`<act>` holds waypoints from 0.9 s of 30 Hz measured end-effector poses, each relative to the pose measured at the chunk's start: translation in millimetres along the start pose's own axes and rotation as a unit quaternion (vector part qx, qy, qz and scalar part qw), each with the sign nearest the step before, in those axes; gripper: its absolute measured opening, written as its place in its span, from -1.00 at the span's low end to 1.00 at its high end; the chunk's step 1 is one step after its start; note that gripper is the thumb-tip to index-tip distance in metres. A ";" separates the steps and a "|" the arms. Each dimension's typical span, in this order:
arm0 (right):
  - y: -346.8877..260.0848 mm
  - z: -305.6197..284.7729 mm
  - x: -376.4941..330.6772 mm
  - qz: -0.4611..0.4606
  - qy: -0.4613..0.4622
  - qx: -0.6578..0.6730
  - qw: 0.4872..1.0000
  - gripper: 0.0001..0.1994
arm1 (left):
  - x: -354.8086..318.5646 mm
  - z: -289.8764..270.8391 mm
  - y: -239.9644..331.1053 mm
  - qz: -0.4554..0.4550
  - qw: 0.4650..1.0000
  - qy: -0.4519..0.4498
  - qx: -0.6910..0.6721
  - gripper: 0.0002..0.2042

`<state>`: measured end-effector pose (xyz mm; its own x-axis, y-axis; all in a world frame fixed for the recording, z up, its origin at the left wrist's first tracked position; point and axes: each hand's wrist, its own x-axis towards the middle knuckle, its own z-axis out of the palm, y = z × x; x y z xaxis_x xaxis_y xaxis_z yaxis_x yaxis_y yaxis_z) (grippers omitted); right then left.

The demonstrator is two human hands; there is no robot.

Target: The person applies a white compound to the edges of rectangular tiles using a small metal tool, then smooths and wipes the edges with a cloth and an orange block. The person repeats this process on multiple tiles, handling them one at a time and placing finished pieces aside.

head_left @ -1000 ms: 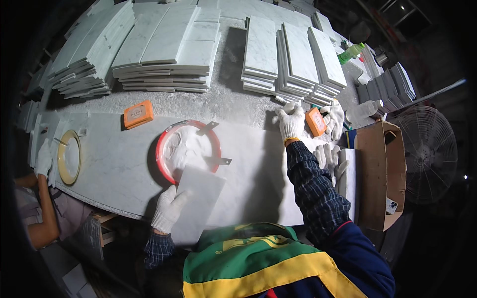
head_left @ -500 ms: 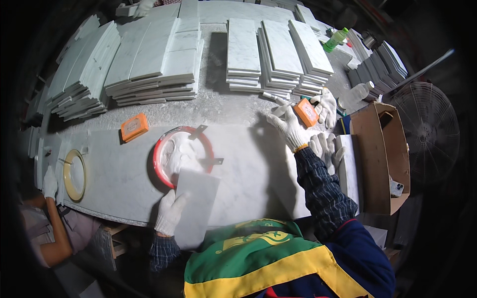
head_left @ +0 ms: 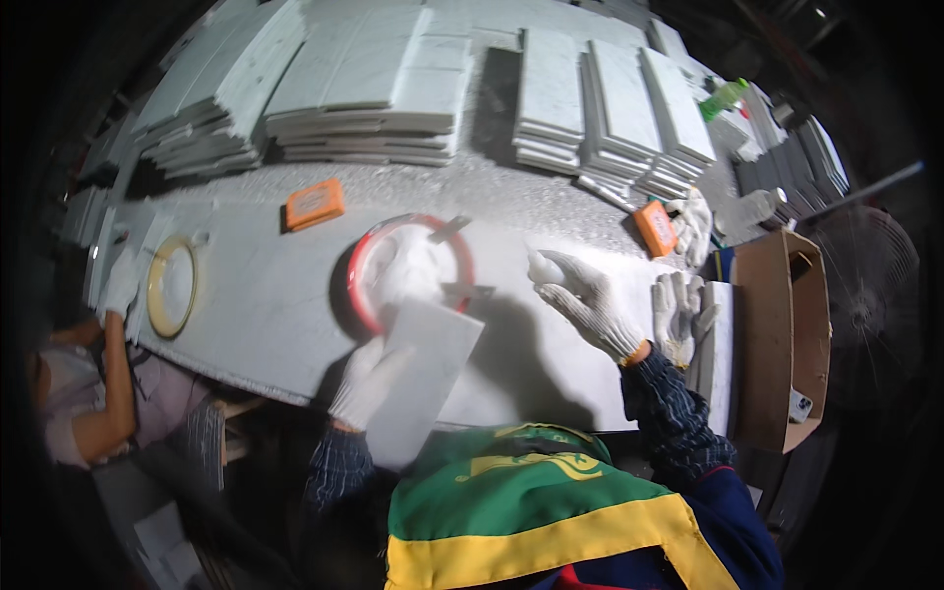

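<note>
My left hand [head_left: 362, 382], in a white knit glove, grips the left edge of a pale grey-white stone tile [head_left: 425, 379]. The tile is tilted, with its far end by the near rim of a red-rimmed bowl [head_left: 358, 267] of white paste. Two flat metal strips [head_left: 450, 230] jut over that bowl's right side. Over the slab to the right of the bowl is my gloved right hand [head_left: 593, 307]. Its fingers are closed round a small whitish piece [head_left: 543, 268] whose kind I cannot make out.
Stacks of stone tiles [head_left: 364, 69] line the far side. Orange blocks [head_left: 315, 204] lie left and right. Loose white gloves [head_left: 678, 320], a clear bottle [head_left: 752, 209] and a cardboard box [head_left: 765, 334] stand right, before a fan [head_left: 863, 295]. At left, another person's gloved hand [head_left: 120, 280] nears a yellow-rimmed bowl [head_left: 155, 295].
The view has shifted, so the scene sits further right. My right hand has drawn back from the right orange block toward me. My left hand still holds the tile by the bowl.
</note>
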<state>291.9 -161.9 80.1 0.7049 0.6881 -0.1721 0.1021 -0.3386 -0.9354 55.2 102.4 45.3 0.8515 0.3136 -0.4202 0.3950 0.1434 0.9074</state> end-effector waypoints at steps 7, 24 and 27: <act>-40.3 34.8 -17.7 -0.187 -0.023 -0.188 0.964 -0.61 | 3.1 -7.2 -14.6 0.041 0.993 0.001 0.110 -0.72; -61.5 67.5 7.6 -0.224 -0.038 -0.356 0.906 -0.66 | 5.1 -9.0 -9.8 0.012 0.989 -0.008 0.150 -0.63; -64.5 68.3 9.4 -0.226 -0.044 -0.351 0.907 -0.66 | 6.0 -10.4 -14.4 0.026 0.987 -0.006 0.156 -0.62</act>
<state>244.0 -89.7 117.7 0.4235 0.8968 0.1278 0.8112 -0.3127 -0.4941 51.1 111.9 29.7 0.8769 0.3013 -0.3746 0.4358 -0.1694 0.8839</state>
